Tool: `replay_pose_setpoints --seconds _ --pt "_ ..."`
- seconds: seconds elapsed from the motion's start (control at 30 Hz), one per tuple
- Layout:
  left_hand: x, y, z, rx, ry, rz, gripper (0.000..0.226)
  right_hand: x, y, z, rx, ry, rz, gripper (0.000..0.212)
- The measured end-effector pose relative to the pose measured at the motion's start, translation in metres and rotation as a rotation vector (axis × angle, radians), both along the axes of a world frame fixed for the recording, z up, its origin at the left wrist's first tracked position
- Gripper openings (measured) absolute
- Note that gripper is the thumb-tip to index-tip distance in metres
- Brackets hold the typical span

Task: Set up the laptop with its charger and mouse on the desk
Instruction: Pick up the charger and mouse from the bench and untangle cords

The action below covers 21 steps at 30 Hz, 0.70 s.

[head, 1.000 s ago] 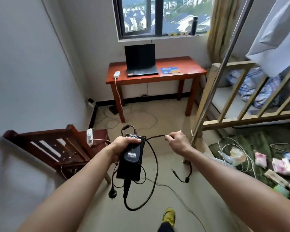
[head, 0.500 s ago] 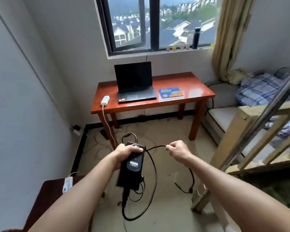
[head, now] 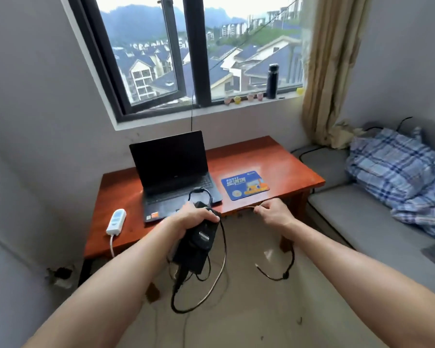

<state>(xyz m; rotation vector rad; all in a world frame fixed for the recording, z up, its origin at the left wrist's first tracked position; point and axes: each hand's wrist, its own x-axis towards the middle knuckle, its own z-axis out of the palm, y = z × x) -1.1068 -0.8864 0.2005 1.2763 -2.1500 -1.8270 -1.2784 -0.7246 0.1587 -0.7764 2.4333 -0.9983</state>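
Note:
An open black laptop (head: 173,169) with a dark screen stands on the red-brown desk (head: 281,162) under the window. A blue mouse pad (head: 244,185) lies to its right. My left hand (head: 194,217) grips the black charger brick (head: 197,247) just in front of the desk's near edge, with loops of cable hanging below it. My right hand (head: 274,213) pinches the charger's thin cable (head: 276,275), whose plug end dangles toward the floor. No mouse is in view.
A white power strip (head: 116,221) lies on the desk's left end, its cord dropping to the floor. A grey bench with a plaid blanket (head: 399,177) runs along the right wall. A black bottle (head: 272,81) stands on the windowsill. Grey wall closes the left side.
I have walked up to the desk, which is now close and large in view. Both hands keep the same hold on the charger brick and cable. The wooden chair and bed frame have left the view.

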Motion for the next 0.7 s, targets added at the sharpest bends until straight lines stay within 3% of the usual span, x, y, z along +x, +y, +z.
replay_pose_setpoints --seconds 0.1,0.37,0.7 --pt "-0.065 -0.047 0.010 -0.044 0.004 -0.052 0.075 -0.064 -0.042 0.012 -0.003 0.029 -0.038 0.034" --pt "-0.244 -0.145 0.012 -0.167 -0.032 -0.099 0.070 -0.244 -0.151 0.045 -0.111 0.151 -0.066 0.028" --pt "-0.417 -0.229 0.004 -0.103 -0.041 -0.082 0.080 -0.425 -0.258 0.067 -0.090 0.181 -0.059 0.026"
